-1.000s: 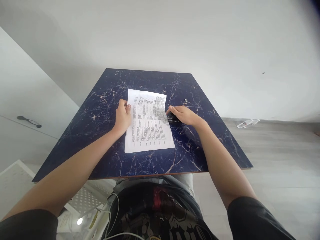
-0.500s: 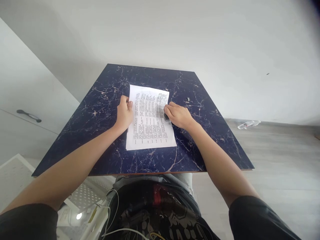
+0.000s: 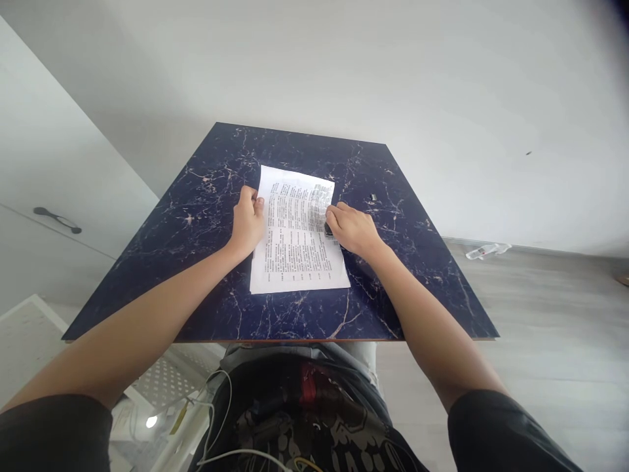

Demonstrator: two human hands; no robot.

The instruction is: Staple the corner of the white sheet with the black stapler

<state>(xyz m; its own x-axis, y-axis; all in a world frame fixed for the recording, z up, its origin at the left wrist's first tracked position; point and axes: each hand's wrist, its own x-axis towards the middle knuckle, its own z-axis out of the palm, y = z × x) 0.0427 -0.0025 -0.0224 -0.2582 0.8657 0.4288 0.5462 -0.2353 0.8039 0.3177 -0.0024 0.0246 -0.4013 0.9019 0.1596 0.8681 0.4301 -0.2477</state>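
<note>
A printed white paper sheet [image 3: 295,242] lies on a dark blue marbled table [image 3: 206,216]. My left hand [image 3: 248,223] rests closed on the sheet's left edge, thumb against the fingers. My right hand [image 3: 351,229] is curled over a small black object [image 3: 327,229] at the sheet's right edge; most of that object is hidden under the fingers. The sheet's upper right corner is slightly lifted and creased.
A tiny dark item [image 3: 373,196] lies on the table to the right of the sheet. A white cabinet with a black handle [image 3: 56,221] stands at the left. A clear plastic wrapper [image 3: 484,250] lies on the grey floor at the right.
My right hand has moved left onto the sheet's right edge, covering more of the black object. The left hand stays on the left edge.
</note>
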